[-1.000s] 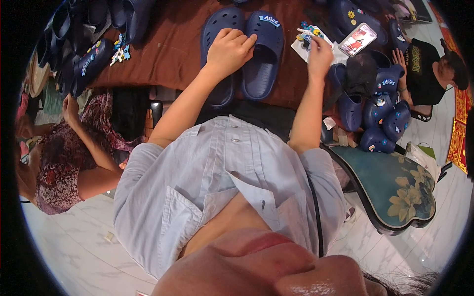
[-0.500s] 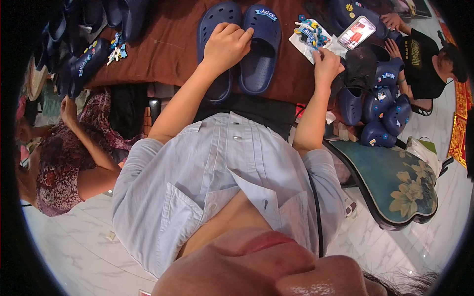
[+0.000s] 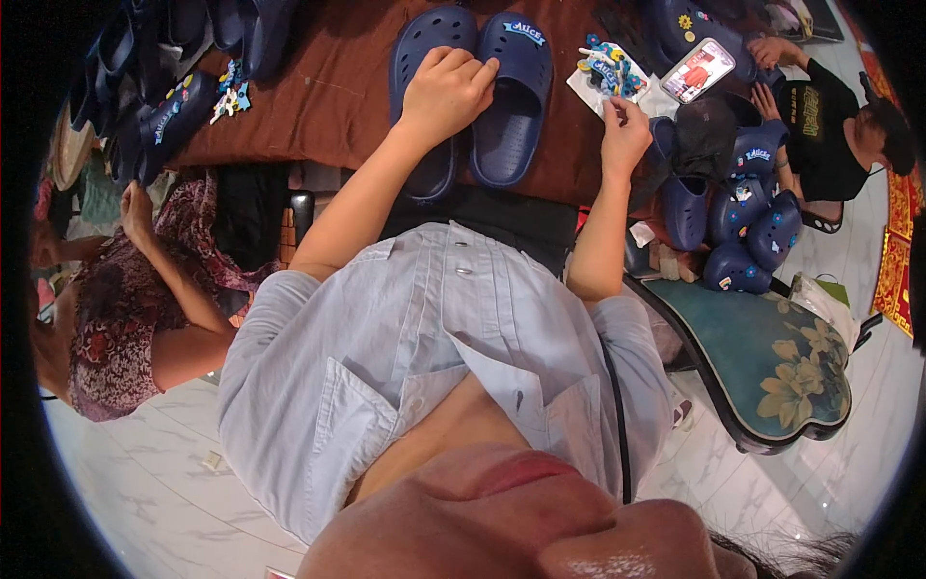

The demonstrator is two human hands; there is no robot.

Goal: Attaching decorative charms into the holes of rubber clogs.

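Two navy clogs lie side by side on the brown cloth in front of me, a left clog point(image 3: 425, 179) and a right clog point(image 3: 510, 135) with a light-blue name charm point(image 3: 524, 33) on its top. My left hand point(image 3: 449, 92) lies curled over the left one, its fingertips reaching the inner edge of the right clog's upper. At the near edge of a pile of colourful shoe charms point(image 3: 608, 69) on white wrapping, my right hand point(image 3: 625, 135) is pinched closed. Whatever is between those fingertips is too small to make out.
A lit phone point(image 3: 698, 70) lies right of the charms. Decorated navy clogs point(image 3: 741, 220) cluster at right, with a co-worker's hand point(image 3: 767, 100) close by. More clogs point(image 3: 164, 125) and charms point(image 3: 231, 94) are at left, beside a person in a patterned dress point(image 3: 121, 328). A floral chair point(image 3: 772, 357) stands lower right.
My right hand has shifted slightly left, its fingertips now at the pile's near edge. The left hand stays on the clogs. The picture on the phone differs.
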